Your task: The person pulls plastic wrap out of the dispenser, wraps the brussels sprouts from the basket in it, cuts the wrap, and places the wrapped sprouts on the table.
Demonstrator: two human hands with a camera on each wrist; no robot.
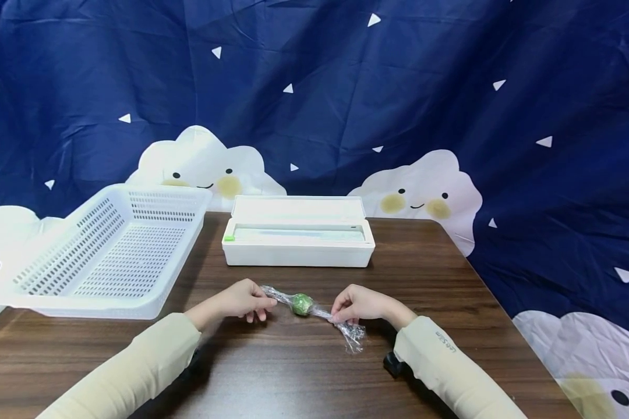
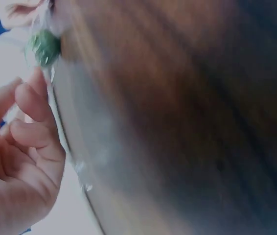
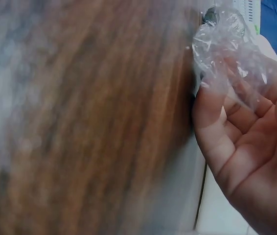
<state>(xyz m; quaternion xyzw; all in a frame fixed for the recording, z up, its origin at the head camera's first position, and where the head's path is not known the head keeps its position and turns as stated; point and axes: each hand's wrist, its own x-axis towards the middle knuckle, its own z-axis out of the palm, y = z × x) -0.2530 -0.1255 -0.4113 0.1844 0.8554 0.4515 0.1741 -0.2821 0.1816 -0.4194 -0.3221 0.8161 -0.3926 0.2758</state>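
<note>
A small round green thing [image 1: 301, 304], perhaps a lime or other green produce, is wrapped in clear plastic film [image 1: 322, 313] twisted out on both sides. The left hand [image 1: 243, 302] pinches the film's left twist between thumb and fingers. On the other side the right hand [image 1: 360, 305] pinches the right twist, and a crinkled loose end hangs below its fingers. The wrapped green ball [image 2: 46, 47] shows beyond the fingertips in the left wrist view. In the right wrist view, crumpled film [image 3: 221, 46] partly covers the fingers and the ball is mostly hidden.
A white box [image 1: 299, 255] with its lid raised stands behind the hands, a green piece at its left end. To the left is a white perforated plastic basket [image 1: 157, 291]. Both stand on a dark wooden table [image 1: 272, 378], before a blue cloud-print cloth [image 1: 314, 116].
</note>
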